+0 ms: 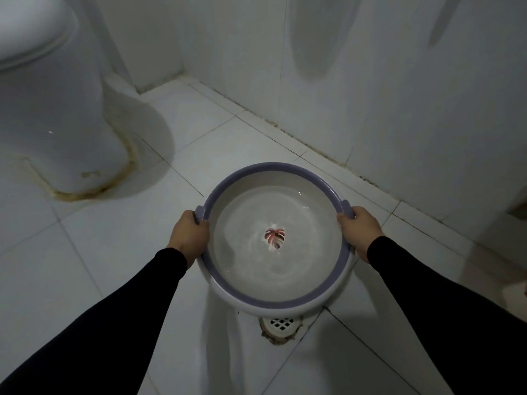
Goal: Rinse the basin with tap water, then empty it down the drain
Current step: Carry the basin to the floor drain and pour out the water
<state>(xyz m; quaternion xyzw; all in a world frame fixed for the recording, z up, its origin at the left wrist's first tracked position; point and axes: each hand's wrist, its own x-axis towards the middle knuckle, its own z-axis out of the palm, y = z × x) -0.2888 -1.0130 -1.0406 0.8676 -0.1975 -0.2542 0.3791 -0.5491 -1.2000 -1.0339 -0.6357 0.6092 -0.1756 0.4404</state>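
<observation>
Both hands hold the basin (276, 299) above the tiled floor (114, 252), over the drain (281, 323). Left hand (189, 238) and right hand (360, 228) have fingers curled round its opposite rims; water swirls inside.

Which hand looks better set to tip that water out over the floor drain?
Neither clearly: probably both together. The left hand and right hand grip opposite sides of the basin's purple rim, with water inside. The drain lies under the near edge, so both would likely tilt it toward the person.
</observation>
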